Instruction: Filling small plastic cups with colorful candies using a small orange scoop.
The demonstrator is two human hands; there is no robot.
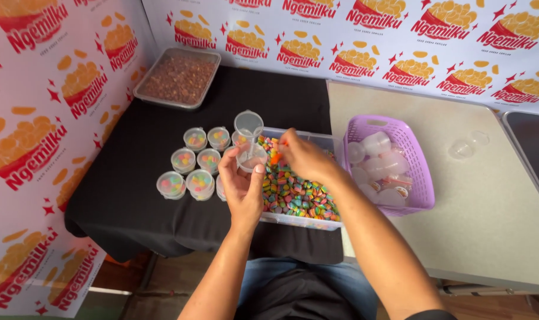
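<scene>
While your left hand (241, 185) grips a small clear cup (251, 157) w/ thumb and fingers wrapped round it, over the near-left corner of the clear tub (317, 140) of coloured candy (299, 194), your right hand (305, 159) is pinched shut on something orange, prob. a small scoop (275, 156), at the cup's rim. Filled, lidded cups (192, 166) sit just left on the black cloth (133, 178). An open clear cup (248, 124) stands behind. Purple basket (420, 178) of empty cups is right of the tub; metal tray (177, 78) sits far back.
</scene>
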